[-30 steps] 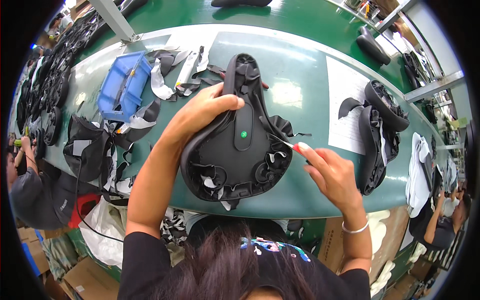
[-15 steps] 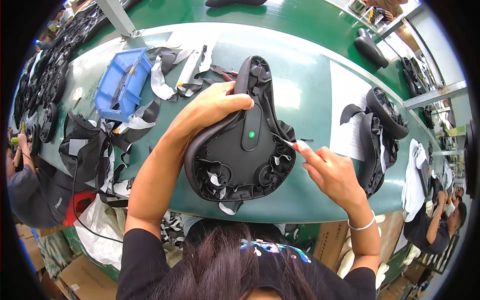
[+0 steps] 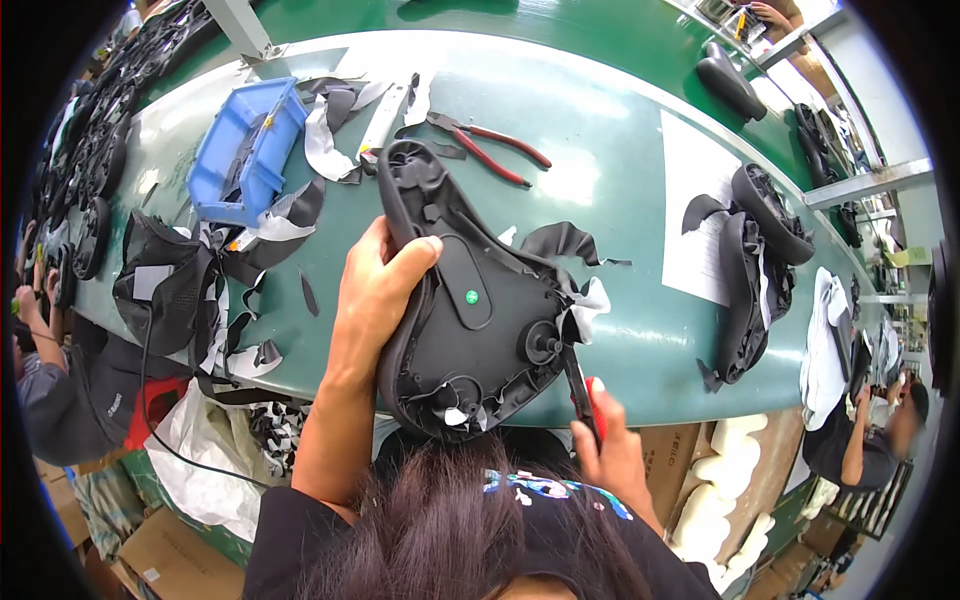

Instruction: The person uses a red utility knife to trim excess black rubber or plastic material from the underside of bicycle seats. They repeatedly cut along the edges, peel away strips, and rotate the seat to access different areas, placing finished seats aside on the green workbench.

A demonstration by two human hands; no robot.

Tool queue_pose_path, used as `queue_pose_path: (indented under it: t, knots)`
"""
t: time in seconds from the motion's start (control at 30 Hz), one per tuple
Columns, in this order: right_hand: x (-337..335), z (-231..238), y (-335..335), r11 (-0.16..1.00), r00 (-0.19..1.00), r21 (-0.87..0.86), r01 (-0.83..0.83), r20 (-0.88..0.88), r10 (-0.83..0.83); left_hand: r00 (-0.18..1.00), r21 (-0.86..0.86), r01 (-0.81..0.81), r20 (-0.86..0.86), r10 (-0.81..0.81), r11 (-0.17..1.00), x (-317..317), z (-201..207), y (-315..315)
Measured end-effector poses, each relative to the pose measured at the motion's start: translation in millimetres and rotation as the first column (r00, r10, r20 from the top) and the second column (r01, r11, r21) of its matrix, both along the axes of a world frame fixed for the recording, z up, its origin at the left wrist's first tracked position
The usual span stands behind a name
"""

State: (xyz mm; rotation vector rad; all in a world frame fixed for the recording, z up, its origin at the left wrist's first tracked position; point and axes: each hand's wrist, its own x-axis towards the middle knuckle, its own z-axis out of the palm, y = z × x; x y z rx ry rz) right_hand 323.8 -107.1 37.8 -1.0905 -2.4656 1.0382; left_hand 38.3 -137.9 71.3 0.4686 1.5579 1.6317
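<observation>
Bicycle saddle (image 3: 440,355), underside up, is sitting near the middle of the view over the near edge of the green table (image 3: 640,250); nose is pointing to 11 o'clock, broad rear is facing the wearer at 5 to 6. Whether the table is bearing its weight: cannot tell.

Left hand (image 3: 368,300), at the saddle's 9 to 10 o'clock, is closing round the rim below the nose, thumb lying over the underside, other fingers mostly hidden. Right hand (image 3: 616,455), at 4 o'clock, is curling round a red-handled tool (image 3: 579,388), fingers bent well in; its dark end is pointing up to 11, close by the rim. Contact there: cannot tell.

A pale flap (image 3: 590,308) is sticking out from the saddle's 3 o'clock edge; a black strip (image 3: 560,240) is lying just beyond at 1 to 2. Red-handled pliers (image 3: 500,150) are lying loose at 12 to 1.

Judgement: surplus cover is being trimmed along the rim, with the pale flap seemingly uncut. The next move is probably calling for a firm left hold, the tool's edge following the rim, and the left fingers keeping clear of its path.
</observation>
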Motion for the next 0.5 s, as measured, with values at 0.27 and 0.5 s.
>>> queue_pose_path:
  t: [0.27, 0.5]
  knots:
    - [-101.0, 3.3, 90.7, 0.932, 0.936, 0.361, -0.024, -0.318, 0.147, 0.976, 0.028, -0.217, -0.027, 0.218, 0.976, 0.1, -33.4, -30.5]
    - [-105.3, 25.6, 109.9, 0.955, 0.821, -0.287, 0.072, -0.526, -0.22, 0.226, -0.123, -0.122, -0.97, -0.094, 0.985, 3.2, -25.7, -21.4]
